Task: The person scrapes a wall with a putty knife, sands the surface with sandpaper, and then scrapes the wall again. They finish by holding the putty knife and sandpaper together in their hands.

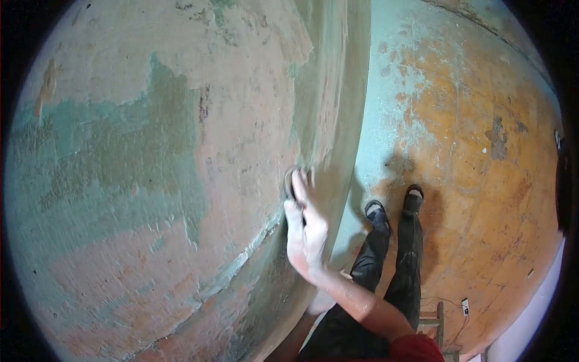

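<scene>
My right hand (306, 232) is raised against the patchy green and pink wall (241, 139), its forearm reaching in from the lower right. Its fingers and thumb close round a dark, thin-edged object (290, 184) that touches the wall; most of that object is hidden by the hand. My left hand (321, 301) shows only in part, low beside the wall and behind my right forearm. Its fingers are hidden, and whether it holds anything does not show.
The worn orange and pale blue floor (476, 181) lies to the right. My feet in dark sandals (375, 210) stand near the wall's base. At the lower right are a wooden stool or ladder (439, 320) and a white power socket (465, 307) with a cable.
</scene>
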`<state>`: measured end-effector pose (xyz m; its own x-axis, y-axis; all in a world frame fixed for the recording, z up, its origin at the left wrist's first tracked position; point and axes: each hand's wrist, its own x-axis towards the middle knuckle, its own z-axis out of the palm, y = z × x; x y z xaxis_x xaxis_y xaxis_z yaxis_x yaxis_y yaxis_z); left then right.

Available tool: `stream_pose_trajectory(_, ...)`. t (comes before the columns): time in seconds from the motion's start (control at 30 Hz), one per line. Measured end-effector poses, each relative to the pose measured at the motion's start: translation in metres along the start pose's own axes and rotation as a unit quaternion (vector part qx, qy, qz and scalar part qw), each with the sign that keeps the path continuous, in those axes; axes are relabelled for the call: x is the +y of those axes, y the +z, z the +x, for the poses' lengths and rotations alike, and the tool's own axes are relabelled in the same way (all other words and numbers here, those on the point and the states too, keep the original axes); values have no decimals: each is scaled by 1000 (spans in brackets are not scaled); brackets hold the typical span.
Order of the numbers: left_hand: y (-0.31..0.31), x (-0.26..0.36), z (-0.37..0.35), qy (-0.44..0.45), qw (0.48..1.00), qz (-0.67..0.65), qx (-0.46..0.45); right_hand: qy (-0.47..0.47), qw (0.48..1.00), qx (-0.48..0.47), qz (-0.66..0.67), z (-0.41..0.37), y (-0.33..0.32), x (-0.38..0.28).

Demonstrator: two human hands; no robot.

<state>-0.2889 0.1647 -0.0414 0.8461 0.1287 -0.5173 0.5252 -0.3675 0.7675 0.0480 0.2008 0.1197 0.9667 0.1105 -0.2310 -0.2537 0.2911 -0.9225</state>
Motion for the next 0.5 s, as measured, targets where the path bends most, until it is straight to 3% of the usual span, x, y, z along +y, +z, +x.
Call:
stream_pose_trajectory(0.03,-2,-20,3,36,999,24,6,48,998,18,46,15,5,-1)
stream_pose_trajectory(0.07,-49,114,39,-220,972,-68,-35,-12,999,38,36,46,7,4)
stream_pose_trajectory(0.1,-55,125,45,-228,970,-73,-44,38,996,39,69,78,6,-7)
stream_pose_trajectory(0.13,-59,128,44,-238,967,-77,-58,-50,996,67,-4,113,6,7)
stream_pose_trajectory(0.2,-60,114,39,-246,962,-108,-52,-67,995,72,-21,123,6,2)
stream_pose_trajectory(0.23,-56,104,34,-254,956,-139,-43,34,989,70,127,95,8,2)
stream_pose_trajectory(0.27,-46,75,22,-254,956,-141,-49,127,951,68,275,52,12,-3)
stream_pose_trajectory(0.3,-29,36,8,-209,936,-282,-4,218,868,76,440,14,12,-11)
stream_pose_trajectory(0.33,-16,14,-2,-166,893,-416,43,216,870,78,436,19,9,-6)
stream_pose_trajectory(0.4,-51,71,19,-199,968,-142,-63,128,936,41,326,38,12,9)
stream_pose_trajectory(0.43,-48,79,16,-231,965,-120,-34,-1,993,14,120,85,6,2)
stream_pose_trajectory(0.5,-43,87,18,-262,960,-100,-3,-19,996,15,82,136,-1,-2)
